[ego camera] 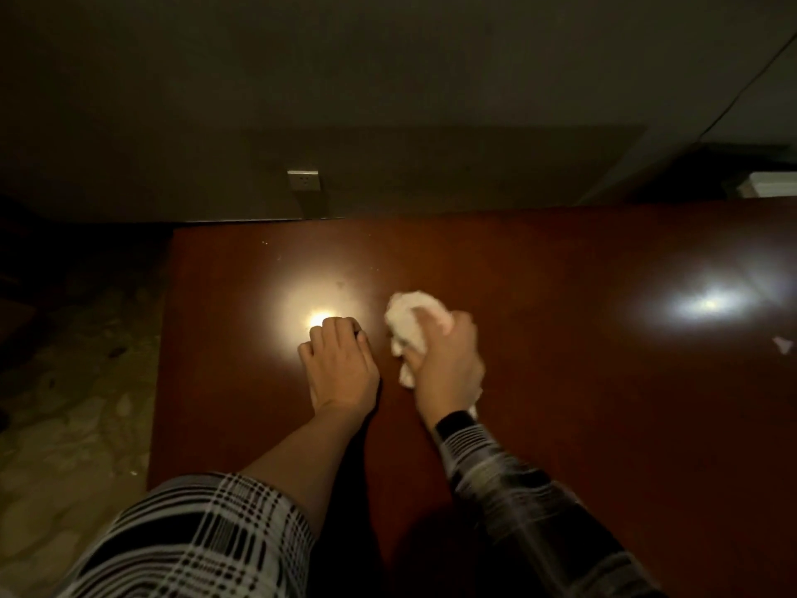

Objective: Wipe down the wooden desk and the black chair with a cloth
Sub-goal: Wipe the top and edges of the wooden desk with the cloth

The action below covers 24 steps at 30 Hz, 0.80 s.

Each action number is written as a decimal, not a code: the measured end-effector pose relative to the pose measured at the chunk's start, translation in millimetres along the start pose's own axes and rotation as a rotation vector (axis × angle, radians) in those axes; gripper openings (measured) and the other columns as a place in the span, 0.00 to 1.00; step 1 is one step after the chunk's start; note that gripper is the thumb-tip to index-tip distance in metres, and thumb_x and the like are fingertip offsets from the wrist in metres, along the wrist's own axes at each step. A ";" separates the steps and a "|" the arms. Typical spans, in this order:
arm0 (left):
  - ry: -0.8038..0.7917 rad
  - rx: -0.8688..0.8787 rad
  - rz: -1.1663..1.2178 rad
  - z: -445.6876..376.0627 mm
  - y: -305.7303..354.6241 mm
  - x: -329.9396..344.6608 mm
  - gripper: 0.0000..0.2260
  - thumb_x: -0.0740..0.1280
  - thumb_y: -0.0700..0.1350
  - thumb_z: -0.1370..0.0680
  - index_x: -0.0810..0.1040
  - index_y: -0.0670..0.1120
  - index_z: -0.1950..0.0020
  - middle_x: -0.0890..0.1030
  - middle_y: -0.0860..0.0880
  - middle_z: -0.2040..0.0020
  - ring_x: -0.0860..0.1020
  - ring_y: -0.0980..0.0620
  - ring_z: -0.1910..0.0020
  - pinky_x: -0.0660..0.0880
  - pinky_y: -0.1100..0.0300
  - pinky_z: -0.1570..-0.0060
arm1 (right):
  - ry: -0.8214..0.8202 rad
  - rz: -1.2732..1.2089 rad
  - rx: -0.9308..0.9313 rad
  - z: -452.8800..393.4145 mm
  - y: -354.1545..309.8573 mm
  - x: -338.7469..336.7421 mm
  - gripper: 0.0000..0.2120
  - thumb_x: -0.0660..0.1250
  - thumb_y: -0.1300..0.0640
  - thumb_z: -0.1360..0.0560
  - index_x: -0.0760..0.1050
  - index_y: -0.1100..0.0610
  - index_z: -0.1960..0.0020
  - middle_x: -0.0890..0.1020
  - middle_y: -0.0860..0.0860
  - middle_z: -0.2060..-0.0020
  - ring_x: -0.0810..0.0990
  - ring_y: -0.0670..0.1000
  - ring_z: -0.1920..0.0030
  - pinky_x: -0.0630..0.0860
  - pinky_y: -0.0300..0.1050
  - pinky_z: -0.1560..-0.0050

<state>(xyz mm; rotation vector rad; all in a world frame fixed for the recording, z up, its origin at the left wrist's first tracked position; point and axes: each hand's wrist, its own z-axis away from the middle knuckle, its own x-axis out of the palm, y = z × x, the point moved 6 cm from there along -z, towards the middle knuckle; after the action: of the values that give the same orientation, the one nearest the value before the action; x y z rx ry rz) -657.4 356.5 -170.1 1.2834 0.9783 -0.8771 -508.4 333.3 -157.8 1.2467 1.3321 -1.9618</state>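
Nearest are two plaid sleeves (185, 541), the left pushed up the forearm, the right down to a dark wristband. Beyond them both hands sit close together on the desk (560, 403), just apart. The left hand (340, 364) rests knuckles-up, fingers curled under, holding nothing that shows. The right hand (448, 364) grips the cloth (409, 321) — a white, bunched wad pressed against the wood, spilling out ahead of and below the fingers.

The cloth looks soft and light; it should crush to any shape, so a full-fisted hold over its middle seems best, keeping a loose pad flat underneath. The glossy desk, judging by two bright glares, is likely slick and hard — the wad should glide. A small white scrap (782, 345) lies far right. Past the far edge, a wall socket (303, 180). The chair is not in view.
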 end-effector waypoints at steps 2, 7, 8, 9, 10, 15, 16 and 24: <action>0.003 -0.004 0.036 0.3 -2.3 1.1 0.09 0.52 0.44 0.22 0.71 0.45 0.54 0.74 0.46 0.55 0.70 0.45 0.55 0.62 0.53 0.56 | -0.060 0.109 -0.305 26.1 -26.6 8.3 0.24 0.72 0.50 0.30 0.72 0.48 0.35 0.72 0.54 0.45 0.74 0.56 0.47 0.72 0.46 0.59; 0.047 -0.059 0.166 1.5 -7.0 -1.9 0.06 0.58 0.41 0.20 0.72 0.43 0.47 0.75 0.46 0.51 0.70 0.46 0.51 0.62 0.54 0.50 | -0.101 0.104 -0.174 -24.9 20.0 -24.6 0.22 0.68 0.52 0.27 0.71 0.50 0.34 0.70 0.54 0.41 0.72 0.56 0.43 0.71 0.48 0.51; 0.057 -0.077 0.191 2.8 -7.0 -3.5 0.07 0.58 0.41 0.20 0.72 0.42 0.45 0.75 0.46 0.50 0.71 0.46 0.50 0.62 0.53 0.48 | -0.042 0.125 -0.085 -32.6 30.7 -30.9 0.22 0.67 0.50 0.26 0.70 0.49 0.33 0.69 0.54 0.41 0.72 0.55 0.44 0.72 0.48 0.52; 0.074 -0.090 0.228 4.0 -7.0 -5.8 0.08 0.58 0.41 0.20 0.72 0.41 0.44 0.75 0.46 0.50 0.71 0.46 0.49 0.63 0.53 0.46 | -0.001 0.172 -0.031 -34.3 34.4 -31.9 0.22 0.67 0.49 0.26 0.69 0.48 0.33 0.68 0.54 0.42 0.71 0.55 0.44 0.72 0.48 0.53; 0.099 -0.106 0.279 5.1 -7.4 -9.1 0.08 0.58 0.41 0.20 0.72 0.40 0.44 0.75 0.46 0.50 0.71 0.45 0.49 0.63 0.53 0.46 | 0.012 0.220 -0.003 -31.5 31.7 -30.0 0.22 0.66 0.48 0.25 0.68 0.48 0.33 0.67 0.54 0.42 0.70 0.54 0.43 0.72 0.48 0.55; 0.151 -0.267 0.608 8.3 -18.6 -15.1 0.07 0.57 0.40 0.20 0.70 0.39 0.44 0.71 0.49 0.52 0.72 0.43 0.48 0.68 0.49 0.45 | -0.132 0.211 -0.157 27.4 -4.1 -1.3 0.23 0.64 0.51 0.25 0.65 0.45 0.30 0.66 0.53 0.41 0.68 0.53 0.42 0.70 0.45 0.54; 0.140 -0.295 0.643 10.0 -18.7 -17.1 0.07 0.57 0.41 0.20 0.69 0.40 0.44 0.72 0.49 0.51 0.73 0.43 0.48 0.69 0.48 0.45 | -0.200 0.154 -0.214 38.2 -5.9 8.8 0.23 0.65 0.50 0.25 0.66 0.44 0.31 0.67 0.52 0.42 0.69 0.52 0.43 0.71 0.46 0.53; -0.129 -0.098 0.099 2.1 30.4 -19.7 0.12 0.62 0.41 0.23 0.72 0.46 0.40 0.70 0.46 0.37 0.65 0.46 0.36 0.62 0.56 0.38 | 0.034 -0.499 0.254 -12.0 59.9 -73.2 0.19 0.62 0.51 0.29 0.75 0.50 0.39 0.80 0.54 0.49 0.79 0.54 0.51 0.76 0.49 0.51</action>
<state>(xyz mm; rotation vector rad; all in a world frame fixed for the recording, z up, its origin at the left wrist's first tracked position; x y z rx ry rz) -635.9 357.2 -140.9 1.1674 0.8390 -0.8154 -422.0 310.3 -124.6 1.1356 1.5629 -2.5276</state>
